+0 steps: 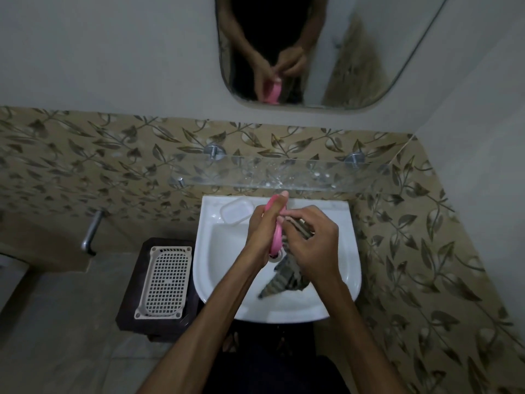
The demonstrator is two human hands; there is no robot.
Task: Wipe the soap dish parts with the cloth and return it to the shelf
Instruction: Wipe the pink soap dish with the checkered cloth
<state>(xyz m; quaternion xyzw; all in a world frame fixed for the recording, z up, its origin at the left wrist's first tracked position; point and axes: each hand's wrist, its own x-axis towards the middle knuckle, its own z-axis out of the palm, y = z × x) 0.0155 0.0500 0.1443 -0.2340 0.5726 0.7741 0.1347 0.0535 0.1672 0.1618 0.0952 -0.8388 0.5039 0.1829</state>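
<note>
Person stands at a white sink (pixel 345 268), both hands over the basin. Left hand (pixel 260 231) grips a pink soap dish part (pixel 275 237), held on edge, roughly upright, fingers curled round it with a fingertip showing at its top end. Right hand (pixel 311 243) is curled round a striped grey cloth (pixel 287 277), bunched against the pink part's right side; the cloth's loose end hangs down into the basin below the hand. A white soap dish part (pixel 237 211) lies on the sink's back left rim, just beside the left hand, not touching it. Glass shelf (pixel 312 173) is fixed to the leaf-patterned tile wall just above the sink, on metal pegs. Mirror (pixel 326 52) above shows the hands and the pink part reflected. Left of the sink, a white grid tray (pixel 164 282) rests on a dark stool (pixel 133 294). A metal tap (pixel 91 234) sticks out from the wall further left.
</note>
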